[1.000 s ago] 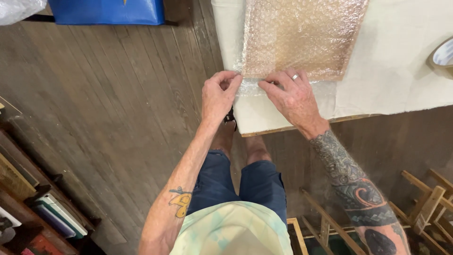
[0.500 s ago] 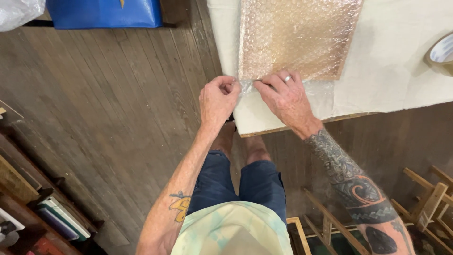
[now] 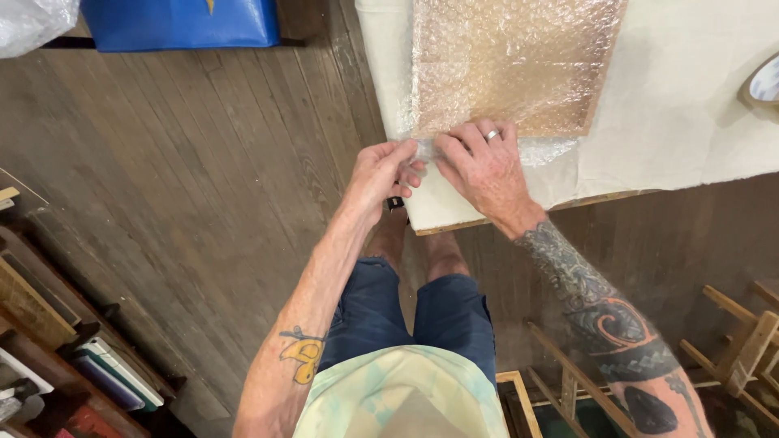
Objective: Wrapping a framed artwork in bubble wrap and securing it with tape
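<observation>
Bubble wrap (image 3: 511, 65) lies on the cloth-covered tabletop (image 3: 690, 122), both hands pinching its near edge: left hand (image 3: 380, 172), right hand (image 3: 480, 162) with ring

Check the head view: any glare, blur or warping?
Head view: sharp throughout; soft even light, faint shadows; small glints on the bubble wrap hide nothing; both hands, left hand and right hand, crisp; floorboards fan outward, wide-angle warp at the edges.

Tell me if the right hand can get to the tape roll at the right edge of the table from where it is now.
Probably yes. The right hand rests on the bubble wrap, and only bare table cover lies between it and the tape roll, though it is a long sideways stretch.
</observation>
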